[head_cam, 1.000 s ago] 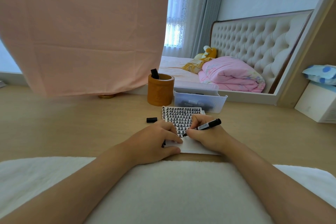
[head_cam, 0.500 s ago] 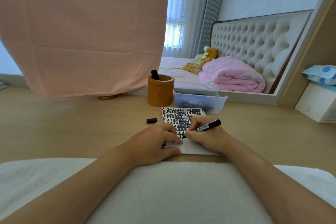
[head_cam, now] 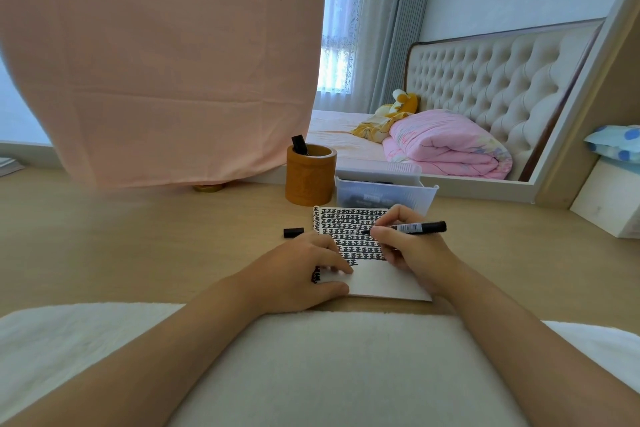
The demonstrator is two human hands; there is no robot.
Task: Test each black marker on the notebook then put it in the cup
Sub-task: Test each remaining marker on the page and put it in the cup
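Note:
A small spiral notebook (head_cam: 381, 282) lies on the wooden desk, its upper part filled with rows of black marks. My right hand (head_cam: 410, 248) pinches an uncapped black marker (head_cam: 415, 227), its tip over the marked rows. My left hand (head_cam: 304, 270) rests on the notebook's lower left corner, fingers lying loosely on the page. The marker's black cap (head_cam: 293, 232) lies on the desk left of the notebook. Behind stands a brown cup (head_cam: 310, 180) with one black marker (head_cam: 299, 144) sticking out.
A clear plastic bin (head_cam: 384, 189) with several markers sits right of the cup. A pink cloth (head_cam: 156, 62) hangs at the back left, a mirror (head_cam: 485, 62) behind. A white box (head_cam: 609, 201) stands far right. A white fluffy cloth (head_cam: 311, 374) covers my lap.
My right hand has lifted and moved up the page with the marker, from the lowest row toward the middle rows. My left hand stays put.

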